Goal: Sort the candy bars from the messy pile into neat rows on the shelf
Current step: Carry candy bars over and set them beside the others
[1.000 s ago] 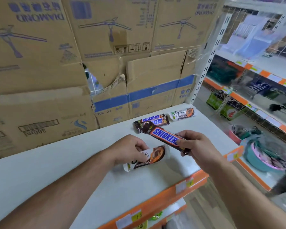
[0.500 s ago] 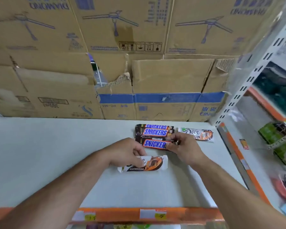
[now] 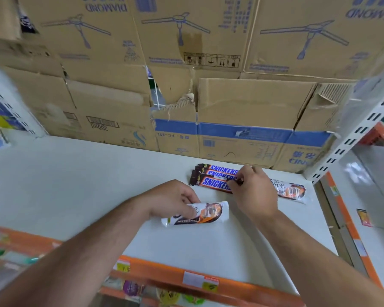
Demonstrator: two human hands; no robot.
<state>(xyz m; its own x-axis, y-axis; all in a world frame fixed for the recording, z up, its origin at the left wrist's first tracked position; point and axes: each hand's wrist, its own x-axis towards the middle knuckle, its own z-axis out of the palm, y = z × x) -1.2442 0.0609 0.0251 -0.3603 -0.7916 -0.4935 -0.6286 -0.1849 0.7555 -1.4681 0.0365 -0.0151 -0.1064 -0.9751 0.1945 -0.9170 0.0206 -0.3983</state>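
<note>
Three Snickers bars [image 3: 213,177] lie side by side in a row on the white shelf [image 3: 75,185], near the back right. My right hand [image 3: 253,191] rests on the right end of the nearest Snickers bar [image 3: 211,183], fingers pinching it. My left hand [image 3: 175,200] holds a white Dove bar [image 3: 204,213] by its left end, flat on the shelf in front of the Snickers. A second Dove bar [image 3: 290,190] lies to the right of my right hand.
Stacked cardboard boxes [image 3: 231,107] form a wall behind the shelf. An orange price strip [image 3: 197,280] runs along the front edge. A white slotted upright [image 3: 359,134] stands at the right, with another shelf beyond it.
My right hand carried the Snickers bar from mid-air down to the shelf, setting it in front of the two others. The left hand stayed on the Dove bar. The view shifted.
</note>
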